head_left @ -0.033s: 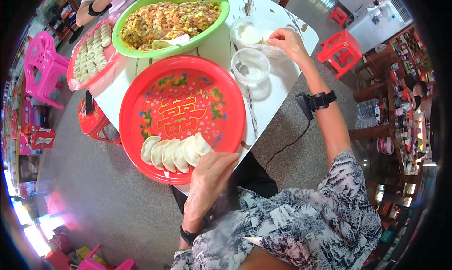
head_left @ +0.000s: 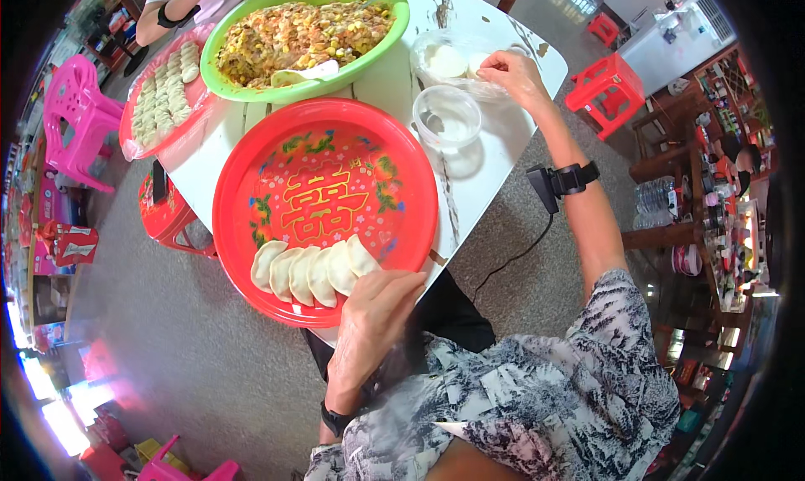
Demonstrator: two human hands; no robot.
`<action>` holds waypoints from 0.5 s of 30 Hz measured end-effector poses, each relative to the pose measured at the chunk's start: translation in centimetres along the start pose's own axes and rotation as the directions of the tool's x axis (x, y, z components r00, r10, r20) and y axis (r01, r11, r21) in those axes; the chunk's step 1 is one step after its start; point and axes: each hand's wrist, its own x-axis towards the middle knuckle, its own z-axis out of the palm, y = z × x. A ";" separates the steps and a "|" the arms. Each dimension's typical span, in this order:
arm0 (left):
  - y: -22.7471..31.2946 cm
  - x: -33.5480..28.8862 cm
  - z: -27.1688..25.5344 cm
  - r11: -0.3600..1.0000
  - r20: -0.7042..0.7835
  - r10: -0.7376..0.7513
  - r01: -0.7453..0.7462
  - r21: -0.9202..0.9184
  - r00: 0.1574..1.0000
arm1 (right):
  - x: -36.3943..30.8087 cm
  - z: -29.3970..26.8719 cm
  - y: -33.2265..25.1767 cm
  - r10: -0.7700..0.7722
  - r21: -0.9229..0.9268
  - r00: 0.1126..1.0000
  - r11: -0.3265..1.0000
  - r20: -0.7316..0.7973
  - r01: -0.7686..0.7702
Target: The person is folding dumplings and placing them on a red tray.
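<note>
My right hand (head_left: pixel 511 76) is at a clear plastic bag (head_left: pixel 426 46) holding round white dumpling wrappers (head_left: pixel 447 62). Its thumb and fingers pinch at the edge of a wrapper (head_left: pixel 476 62) there. Over the near right rim of a big red tray (head_left: pixel 239 187) rests my left hand (head_left: pixel 377 309), fingers stretched out, its thumb side partly hidden. No object shows in it. Beside that hand a row of several folded dumplings (head_left: pixel 309 273) lies along the tray's near part. A clear round plastic tub (head_left: pixel 447 116) stands between the tray and the bag.
A green basin (head_left: pixel 401 32) of chopped filling stands behind the tray, with a white spoon (head_left: pixel 306 73) in it. At left lies a plastic-covered red tray of dumplings (head_left: pixel 163 95). Another person's arm (head_left: pixel 159 24) is beyond. Stools (head_left: pixel 608 95) stand around the white table (head_left: pixel 495 158).
</note>
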 end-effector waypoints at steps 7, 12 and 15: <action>0.3 0.1 0.1 1.000 0.014 -0.015 0.016 -0.024 1.000 | -0.2 0.6 0.6 -0.149 -0.099 0.984 0.985 -0.100 0.140; 0.3 0.2 0.2 0.999 0.054 -0.024 0.027 -0.045 0.998 | -0.5 1.0 0.6 -0.066 -0.096 0.989 0.994 -0.132 0.054; 0.4 0.1 0.2 0.999 0.033 -0.020 0.021 -0.043 0.999 | -0.2 1.0 0.4 0.015 -0.016 0.992 1.000 -0.125 -0.017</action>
